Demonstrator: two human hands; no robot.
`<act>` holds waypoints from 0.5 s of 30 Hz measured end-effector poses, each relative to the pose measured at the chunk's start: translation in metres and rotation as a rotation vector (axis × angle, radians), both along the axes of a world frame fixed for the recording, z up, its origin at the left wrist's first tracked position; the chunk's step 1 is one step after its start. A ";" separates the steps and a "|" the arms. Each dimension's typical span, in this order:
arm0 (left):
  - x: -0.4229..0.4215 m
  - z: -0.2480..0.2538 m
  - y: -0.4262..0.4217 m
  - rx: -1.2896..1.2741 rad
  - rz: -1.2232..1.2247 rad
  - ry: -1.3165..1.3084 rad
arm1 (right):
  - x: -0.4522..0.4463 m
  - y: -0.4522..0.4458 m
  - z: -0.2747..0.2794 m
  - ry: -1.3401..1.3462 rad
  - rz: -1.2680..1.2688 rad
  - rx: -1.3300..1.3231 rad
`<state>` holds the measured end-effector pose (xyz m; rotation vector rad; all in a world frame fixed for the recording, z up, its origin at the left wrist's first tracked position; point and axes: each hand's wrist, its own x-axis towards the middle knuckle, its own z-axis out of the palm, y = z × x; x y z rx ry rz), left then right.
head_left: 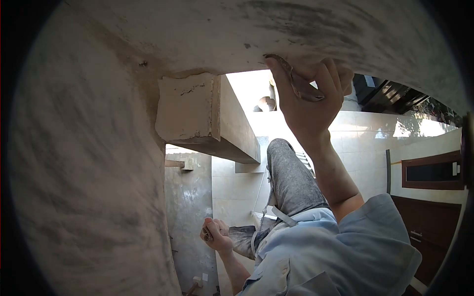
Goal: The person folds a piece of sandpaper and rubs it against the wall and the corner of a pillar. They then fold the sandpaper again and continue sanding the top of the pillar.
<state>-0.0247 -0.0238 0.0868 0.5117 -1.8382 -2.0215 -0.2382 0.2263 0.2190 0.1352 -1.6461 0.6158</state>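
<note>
At the upper right my right hand [310, 106] is raised against the underside of a smudged, pale plaster surface [222, 37]. Its thumb and fingers pinch a thin, dark, curved piece of sandpaper [301, 89], whose upper edge touches the plaster. Lower down, my left hand [216, 234] hangs closed in front of the grey strip of floor. Something small and round shows at its curled fingers, too small to name.
A rectangular plastered beam [185, 108] juts out beside the right hand. A grey-streaked wall [89, 163] fills the left side. Below are pale tiles [345, 133], a dark wooden cabinet [429, 232] and a dark-framed window [432, 170].
</note>
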 end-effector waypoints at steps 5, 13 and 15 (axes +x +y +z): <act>0.003 -0.007 0.000 -0.005 -0.079 -0.056 | -0.005 -0.015 0.026 0.003 -0.022 0.002; -0.001 -0.007 0.001 -0.096 -0.072 -0.009 | -0.007 -0.019 0.007 0.013 0.025 -0.109; 0.002 -0.011 0.002 -0.136 -0.104 -0.015 | -0.013 -0.029 0.020 0.036 0.043 -0.089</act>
